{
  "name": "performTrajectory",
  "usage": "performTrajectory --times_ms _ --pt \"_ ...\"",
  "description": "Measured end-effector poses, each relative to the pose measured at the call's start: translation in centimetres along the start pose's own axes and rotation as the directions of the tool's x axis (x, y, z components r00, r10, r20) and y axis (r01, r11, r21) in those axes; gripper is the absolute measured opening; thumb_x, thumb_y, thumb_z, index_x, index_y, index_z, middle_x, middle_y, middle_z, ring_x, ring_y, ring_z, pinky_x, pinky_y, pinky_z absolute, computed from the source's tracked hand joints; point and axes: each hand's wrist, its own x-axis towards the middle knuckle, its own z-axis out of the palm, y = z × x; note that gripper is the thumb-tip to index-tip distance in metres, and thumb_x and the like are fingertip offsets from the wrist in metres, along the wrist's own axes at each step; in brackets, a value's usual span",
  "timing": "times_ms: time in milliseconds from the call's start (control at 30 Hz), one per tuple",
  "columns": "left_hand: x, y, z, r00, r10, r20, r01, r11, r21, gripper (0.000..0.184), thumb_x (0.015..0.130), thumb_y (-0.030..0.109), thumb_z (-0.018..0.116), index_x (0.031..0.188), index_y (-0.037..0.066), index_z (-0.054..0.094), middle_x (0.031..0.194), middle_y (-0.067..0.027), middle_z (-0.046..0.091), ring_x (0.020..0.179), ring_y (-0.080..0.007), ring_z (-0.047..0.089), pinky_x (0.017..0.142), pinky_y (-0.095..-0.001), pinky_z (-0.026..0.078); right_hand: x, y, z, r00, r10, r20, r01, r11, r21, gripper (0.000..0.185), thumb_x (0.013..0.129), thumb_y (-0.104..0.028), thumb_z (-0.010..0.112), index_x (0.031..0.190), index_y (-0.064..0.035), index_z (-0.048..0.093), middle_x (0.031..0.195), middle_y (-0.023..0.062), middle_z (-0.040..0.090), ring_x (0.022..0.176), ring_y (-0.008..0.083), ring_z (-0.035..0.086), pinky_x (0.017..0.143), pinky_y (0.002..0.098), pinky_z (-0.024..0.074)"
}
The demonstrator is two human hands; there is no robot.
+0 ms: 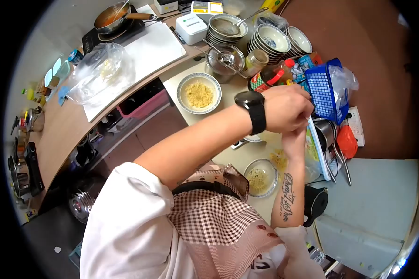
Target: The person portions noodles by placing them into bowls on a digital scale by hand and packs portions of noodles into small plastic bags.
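My left hand point(288, 109), with a black watch point(250, 100) on its wrist, is curled closed over the right end of the counter. Just below it my right hand point(294, 138) meets it, its fingers mostly hidden. What the hands grip between them, if anything, is out of sight. Red-capped bottles point(260, 80) stand just beyond my left hand, and a blue basket point(322, 90) is to its right. A patterned bowl point(179, 97) holds yellow crumbs point(199, 95). Nearer my body, a clear bowl point(273, 186) contains pale bits point(257, 179).
Stacked bowls point(270, 41), a lidded metal pot point(224, 60) and a glass jar point(256, 60) crowd the back. On the left counter lie a plastic bag point(91, 76), a white box point(191, 29) and a pan point(111, 18) on a cooktop. A black container point(315, 202) is by my right forearm.
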Motion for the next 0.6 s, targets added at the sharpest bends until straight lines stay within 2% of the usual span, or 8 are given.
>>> performTrajectory --times_ms 67,133,233,333,467,500,567,600 --pt "-0.9 -0.7 -0.4 0.995 0.002 -0.099 -0.018 0.987 -0.16 0.02 0.087 0.024 0.07 0.094 0.006 0.071 0.096 -0.0113 0.065 0.097 -0.0304 0.061 0.084 -0.0409 0.051 0.3 0.2 -1.5 0.933 0.338 0.123 -0.359 0.895 0.264 0.024 0.104 -0.021 0.05 0.121 -0.0057 0.058 0.08 -0.005 0.051 0.064 0.0048 0.044 0.056 0.0216 0.0329" --pt "-2.7 -2.3 -0.9 0.966 -0.255 -0.03 0.237 0.931 -0.276 0.023 0.092 0.023 0.069 0.102 0.002 0.07 0.095 -0.0109 0.067 0.089 -0.0246 0.065 0.079 -0.0352 0.053 0.5 -2.1 -0.3 0.929 0.357 0.098 -0.37 0.888 0.273 0.025 0.106 -0.025 0.047 0.117 -0.0069 0.06 0.074 -0.0061 0.048 0.058 0.0027 0.037 0.051 0.0212 0.0251" --pt "-5.2 -2.9 -0.2 0.926 -0.374 0.056 0.34 0.758 -0.556 0.014 0.093 0.012 0.069 0.098 -0.001 0.069 0.08 -0.0099 0.068 0.069 -0.0192 0.065 0.069 -0.0296 0.053 0.6 -2.1 0.1 0.894 0.413 0.174 -0.448 0.83 0.333 0.022 0.106 -0.025 0.048 0.112 -0.0078 0.059 0.075 -0.0059 0.047 0.057 0.0038 0.036 0.051 0.0216 0.0259" --pt "-7.1 -2.0 0.3 0.907 -0.33 -0.264 0.243 0.918 -0.312 0.011 0.092 0.01 0.069 0.092 -0.001 0.07 0.078 -0.0103 0.067 0.068 -0.02 0.064 0.067 -0.03 0.053 0.8 -1.9 0.5 0.878 0.452 0.155 -0.474 0.785 0.4 0.021 0.106 -0.025 0.049 0.111 -0.0067 0.058 0.076 -0.0052 0.049 0.057 0.0049 0.038 0.051 0.0211 0.0283" --pt "-9.2 -0.5 -0.2 0.918 -0.17 -0.357 0.082 0.965 -0.249 0.038 0.085 0.024 0.079 0.111 0.0 0.065 0.105 -0.0151 0.066 0.094 -0.0284 0.065 0.082 -0.0361 0.052 1.2 -2.7 0.9 0.75 0.563 0.345 -0.66 0.662 0.354 0.021 0.104 -0.024 0.054 0.105 -0.0046 0.062 0.076 -0.0042 0.055 0.059 0.0043 0.043 0.052 0.0201 0.0309" --pt "-9.6 -0.2 0.7 0.902 -0.251 -0.35 0.147 0.943 -0.298 0.059 0.079 0.029 0.082 0.126 0.001 0.059 0.121 -0.0179 0.061 0.111 -0.0318 0.061 0.09 -0.0392 0.05 1.4 -2.6 0.6 0.785 0.481 0.39 -0.607 0.721 0.334 0.023 0.103 -0.023 0.056 0.097 -0.0035 0.067 0.077 -0.0047 0.057 0.063 0.0034 0.045 0.056 0.0198 0.0326" --pt "-9.6 -0.4 1.7 0.876 -0.45 -0.173 0.371 0.858 -0.354 0.038 0.08 0.02 0.075 0.111 0.0 0.068 0.101 -0.015 0.07 0.098 -0.0305 0.068 0.085 -0.0367 0.052 1.9 -3.9 -0.5 0.789 0.41 0.458 -0.539 0.82 0.193 0.025 0.102 -0.022 0.056 0.093 -0.002 0.069 0.078 -0.0038 0.058 0.066 0.0042 0.046 0.059 0.0208 0.0342" --pt "-9.4 -0.3 0.9 0.802 -0.594 0.071 0.584 0.752 -0.305 0.028 0.082 0.016 0.071 0.105 -0.001 0.071 0.093 -0.0134 0.072 0.092 -0.029 0.07 0.083 -0.0357 0.053 2.7 -4.9 -0.7 0.783 0.372 0.498 -0.489 0.863 0.126 0.027 0.101 -0.022 0.057 0.091 -0.0013 0.07 0.079 -0.0034 0.058 0.067 0.0045 0.046 0.06 0.0214 0.035"
